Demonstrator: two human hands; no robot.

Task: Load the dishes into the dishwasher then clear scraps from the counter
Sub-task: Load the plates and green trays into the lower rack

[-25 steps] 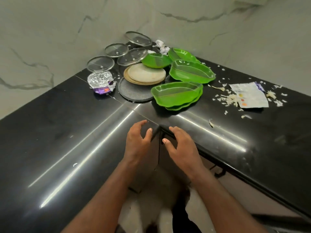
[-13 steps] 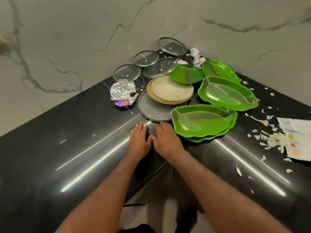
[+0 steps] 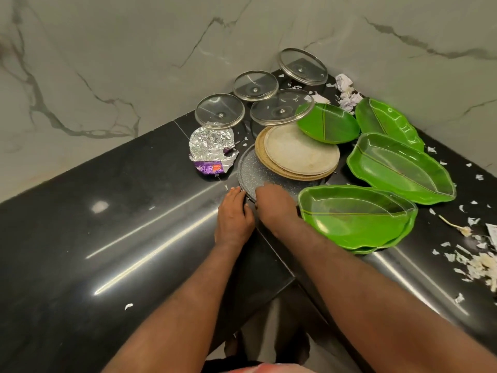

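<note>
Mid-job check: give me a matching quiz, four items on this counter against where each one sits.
Things:
1. foil wrapper
2. grey speckled plate
3. crumpled paper
4. beige plates

Places:
A. stacked on the grey speckled plate
B. back corner, against the wall
C. at the fingertips of the left hand and right hand
D. just in front of a glass lid, left of the plates

Pairs: 1-D, 2-C, 3-B, 4-A.

Counter (image 3: 80, 211): glossy black stone. Grey plate (image 3: 250, 170) at left hand (image 3: 234, 219): matt, speckled (rough-looking). Leaf dishes (image 3: 349, 224): glossy green plastic.
</note>
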